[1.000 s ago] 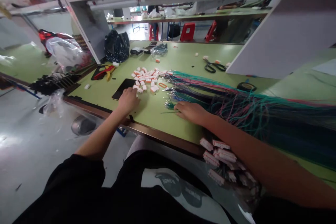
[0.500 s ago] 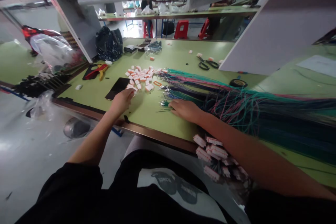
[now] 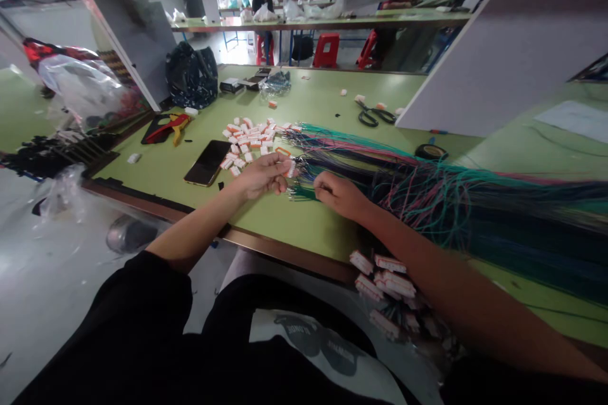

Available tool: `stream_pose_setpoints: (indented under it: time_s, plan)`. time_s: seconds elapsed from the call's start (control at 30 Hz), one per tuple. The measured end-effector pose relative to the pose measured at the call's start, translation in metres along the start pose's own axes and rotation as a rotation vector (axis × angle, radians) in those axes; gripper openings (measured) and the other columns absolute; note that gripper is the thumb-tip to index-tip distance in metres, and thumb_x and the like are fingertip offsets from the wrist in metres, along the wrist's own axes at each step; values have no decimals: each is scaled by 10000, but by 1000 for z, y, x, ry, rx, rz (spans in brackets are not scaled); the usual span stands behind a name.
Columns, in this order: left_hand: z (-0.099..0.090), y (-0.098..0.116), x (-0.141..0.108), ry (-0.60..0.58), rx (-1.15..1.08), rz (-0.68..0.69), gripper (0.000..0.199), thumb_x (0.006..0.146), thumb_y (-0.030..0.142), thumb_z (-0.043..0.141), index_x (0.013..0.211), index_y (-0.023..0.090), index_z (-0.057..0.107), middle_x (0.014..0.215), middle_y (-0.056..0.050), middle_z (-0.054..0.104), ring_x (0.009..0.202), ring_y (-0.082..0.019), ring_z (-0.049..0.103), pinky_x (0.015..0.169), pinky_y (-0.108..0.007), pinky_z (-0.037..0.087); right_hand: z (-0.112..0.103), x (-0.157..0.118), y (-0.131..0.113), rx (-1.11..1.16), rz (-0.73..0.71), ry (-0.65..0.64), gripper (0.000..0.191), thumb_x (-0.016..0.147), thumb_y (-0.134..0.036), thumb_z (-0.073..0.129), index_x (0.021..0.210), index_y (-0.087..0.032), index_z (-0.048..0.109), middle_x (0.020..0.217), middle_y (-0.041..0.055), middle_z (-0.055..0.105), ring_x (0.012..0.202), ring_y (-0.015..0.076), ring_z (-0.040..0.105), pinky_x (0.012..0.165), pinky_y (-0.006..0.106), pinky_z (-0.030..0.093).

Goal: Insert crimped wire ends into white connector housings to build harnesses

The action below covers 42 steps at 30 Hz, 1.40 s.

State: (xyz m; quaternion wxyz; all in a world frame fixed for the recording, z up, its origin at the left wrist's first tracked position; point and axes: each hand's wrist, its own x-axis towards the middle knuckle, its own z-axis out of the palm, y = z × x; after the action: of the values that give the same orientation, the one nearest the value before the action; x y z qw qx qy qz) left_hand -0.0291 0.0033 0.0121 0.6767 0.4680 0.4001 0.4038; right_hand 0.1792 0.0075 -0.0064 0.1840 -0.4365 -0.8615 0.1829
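White plastic shows at the left hand's [image 3: 261,178] fingertips: thumb and fingers are clamped on one connector [image 3: 290,169]. Half a second ago that hand was down at the pile [image 3: 249,137] beside the phone [image 3: 208,163]; now it is over the table [image 3: 304,228], near the metal tips of the wires [image 3: 403,171]. The right hand [image 3: 338,195] was flatter at the green wire ends; its fingers are now curled, just beside them, and I cannot tell whether they grip a wire.

Counted: one phone, one pair of scissors [image 3: 375,115], one roll of tape [image 3: 431,150], one red-and-yellow pliers [image 3: 170,128], one orange ring [image 3: 282,152], one black bag [image 3: 192,76] and three red stools [image 3: 325,50] behind. The pile holds more than twenty orange-and-white pieces, too crowded for an exact count. At least six larger housings [image 3: 395,283] cluster below the near edge, partly behind the right forearm. The wires are too many to count.
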Motion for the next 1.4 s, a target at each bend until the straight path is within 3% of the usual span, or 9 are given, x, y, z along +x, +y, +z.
stream_pose_setpoints:
  time_s: [0.07,0.17,0.37,0.63,0.8,1.1,1.4]
  plan:
    - [0,-2,8,1,-66,5,183,835,181,582,1011,150,546,570,63,549,376,-18,459,371,-124,321,-2,-2,-3,195,13,40,135,742,-232,462,811,-179,565,633,-27,556,534,96,450,549,215,350]
    - [0,-7,14,14,-169,-23,253,843,98,537,1090,146,556,527,79,503,373,-15,448,374,-117,323,-3,-4,-11,305,-30,78,143,739,-274,486,770,-180,590,620,-33,565,527,85,444,547,209,349]
    - [3,-11,9,-82,-204,-108,329,858,58,462,1179,71,532,675,-27,648,599,-84,648,612,-167,520,-6,-8,-21,238,-1,272,155,763,-268,481,702,-186,598,686,6,619,607,104,505,575,221,365]
    - [1,-19,9,-168,-164,-45,404,772,113,625,1165,85,539,669,6,632,554,-72,625,508,-141,481,-9,-11,-22,168,23,384,142,748,-240,488,667,-191,594,662,8,607,588,106,491,567,226,363]
    - [5,-19,7,-147,-160,-46,332,747,109,647,1072,102,577,661,14,628,534,-61,607,495,-138,472,-7,-11,-25,86,45,355,153,724,-219,475,625,-192,589,627,3,584,575,106,479,580,229,361]
    - [5,-21,6,-160,-91,-14,390,741,146,653,1116,107,554,702,9,638,567,-71,618,542,-164,483,-5,-11,-23,-56,54,331,171,713,-210,451,619,-196,593,605,5,563,578,110,469,583,225,345]
    - [6,-22,7,-161,-67,18,330,734,160,671,1041,116,561,679,20,634,563,-65,620,528,-155,470,-5,-12,-25,-73,60,313,165,702,-204,450,594,-197,574,584,0,554,555,105,456,564,217,338]
